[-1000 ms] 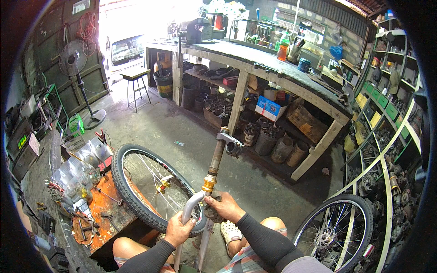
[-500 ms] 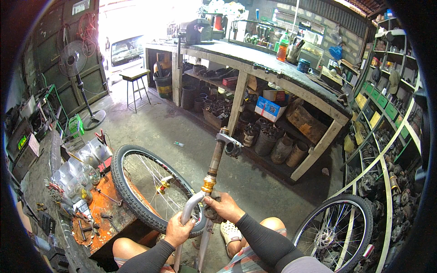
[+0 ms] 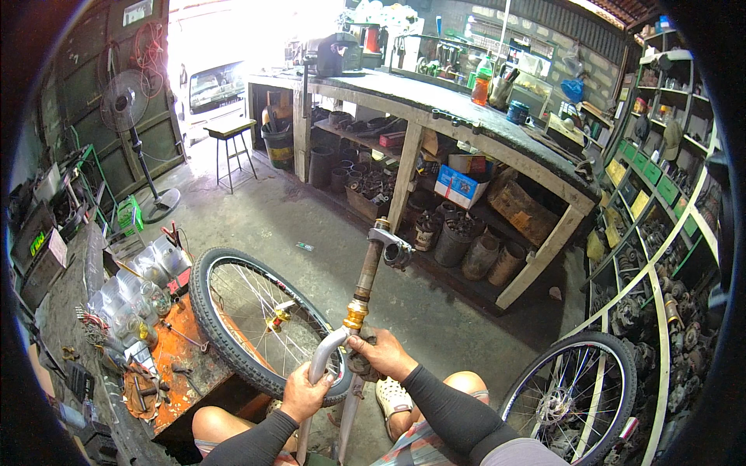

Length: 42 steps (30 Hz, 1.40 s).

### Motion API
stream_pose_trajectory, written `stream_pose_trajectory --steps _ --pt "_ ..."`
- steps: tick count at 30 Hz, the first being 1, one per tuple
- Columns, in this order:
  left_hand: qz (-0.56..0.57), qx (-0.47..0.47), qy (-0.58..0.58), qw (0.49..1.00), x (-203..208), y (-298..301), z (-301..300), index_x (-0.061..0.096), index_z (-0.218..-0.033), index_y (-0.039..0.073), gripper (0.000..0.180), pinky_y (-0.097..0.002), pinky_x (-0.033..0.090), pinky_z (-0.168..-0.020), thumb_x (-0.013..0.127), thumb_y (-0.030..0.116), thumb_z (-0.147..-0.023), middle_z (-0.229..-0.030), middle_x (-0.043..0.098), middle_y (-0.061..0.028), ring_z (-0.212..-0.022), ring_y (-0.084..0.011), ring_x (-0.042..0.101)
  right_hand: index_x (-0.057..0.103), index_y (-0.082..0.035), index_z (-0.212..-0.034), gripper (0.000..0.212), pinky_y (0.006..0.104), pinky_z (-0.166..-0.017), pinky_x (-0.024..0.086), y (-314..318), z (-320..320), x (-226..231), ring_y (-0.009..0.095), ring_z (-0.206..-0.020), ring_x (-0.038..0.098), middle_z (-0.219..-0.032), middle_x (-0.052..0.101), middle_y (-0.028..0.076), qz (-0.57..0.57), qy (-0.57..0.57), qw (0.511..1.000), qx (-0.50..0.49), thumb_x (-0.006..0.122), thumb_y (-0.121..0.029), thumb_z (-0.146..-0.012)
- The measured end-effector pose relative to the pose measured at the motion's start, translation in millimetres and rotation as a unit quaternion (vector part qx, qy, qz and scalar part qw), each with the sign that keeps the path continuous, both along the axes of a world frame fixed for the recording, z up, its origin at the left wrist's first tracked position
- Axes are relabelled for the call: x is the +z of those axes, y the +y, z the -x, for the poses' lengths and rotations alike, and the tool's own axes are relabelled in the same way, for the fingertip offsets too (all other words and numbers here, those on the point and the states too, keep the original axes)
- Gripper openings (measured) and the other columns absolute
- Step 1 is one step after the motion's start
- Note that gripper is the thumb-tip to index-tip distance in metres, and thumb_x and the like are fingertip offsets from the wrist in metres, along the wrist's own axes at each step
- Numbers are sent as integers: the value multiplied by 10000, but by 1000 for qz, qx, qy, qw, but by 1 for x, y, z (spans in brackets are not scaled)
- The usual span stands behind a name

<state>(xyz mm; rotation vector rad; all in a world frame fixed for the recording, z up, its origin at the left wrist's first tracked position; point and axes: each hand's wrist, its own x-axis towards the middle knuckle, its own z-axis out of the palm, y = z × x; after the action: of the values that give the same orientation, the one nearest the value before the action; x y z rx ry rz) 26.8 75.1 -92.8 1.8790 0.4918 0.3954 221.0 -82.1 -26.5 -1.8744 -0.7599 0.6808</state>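
Observation:
A silver bicycle fork (image 3: 321,356) stands with its steerer tube (image 3: 370,268) pointing up and away from me. Gold headset rings (image 3: 356,314) sit at the base of the tube, and a stem clamp (image 3: 395,247) is at its top. My left hand (image 3: 305,393) is closed round the curved left side of the fork. My right hand (image 3: 386,355) is closed by the crown on a dark bunched rag (image 3: 359,365), its thumb against the silver metal. The fork's lower ends run down between my legs.
A bicycle wheel (image 3: 203,326) leans on an orange bench (image 3: 190,371) holding tools and clear containers. Another wheel (image 3: 620,412) stands at right by the parts shelves (image 3: 660,194). Ahead is a long workbench (image 3: 388,92); a stool (image 3: 230,128) and fan (image 3: 124,101) stand far left.

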Motion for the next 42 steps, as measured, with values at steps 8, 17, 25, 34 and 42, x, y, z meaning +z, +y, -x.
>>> stream_pose_trajectory --steps 8,17,25,34,42 --pt "2 0 3 1000 5 -2 1 691 -1014 2 266 -418 537 -711 823 220 -938 -830 687 -135 -740 -250 655 769 31 -1130 624 402 -740 572 -1 3 4 189 -820 718 -917 785 130 -13 -1 1000 -5 712 -582 -1027" --pt "15 1 -4 1000 0 -1 0 691 -1010 0 287 -422 538 -714 823 245 -942 -832 689 -140 -747 -255 663 766 17 -1136 626 401 -709 567 -1 2 3 188 -791 706 -902 775 124 -20 0 1000 -2 712 -596 -1023" --pt "-7 5 11 1000 0 0 2 692 -1016 -4 295 -423 540 -716 831 244 -938 -839 694 -146 -748 -260 666 761 18 -1161 643 406 -803 577 1 2 -3 201 -868 731 -965 797 137 -21 5 1000 -1 706 -608 -1023" --pt "26 2 17 1000 2 -1 2 691 -1015 -1 273 -404 539 -713 828 223 -941 -834 691 -124 -744 -226 656 763 14 -1163 638 418 -823 580 1 2 1 209 -888 738 -957 795 145 -19 -10 1000 -2 705 -607 -1024" --pt "8 0 6 1000 14 -4 2 687 -1008 -1 263 -393 531 -703 823 217 -951 -818 676 -106 -737 -195 623 757 -3 -1173 597 374 -655 553 0 5 8 160 -743 686 -879 752 92 -23 14 1000 -1 704 -583 -1036"
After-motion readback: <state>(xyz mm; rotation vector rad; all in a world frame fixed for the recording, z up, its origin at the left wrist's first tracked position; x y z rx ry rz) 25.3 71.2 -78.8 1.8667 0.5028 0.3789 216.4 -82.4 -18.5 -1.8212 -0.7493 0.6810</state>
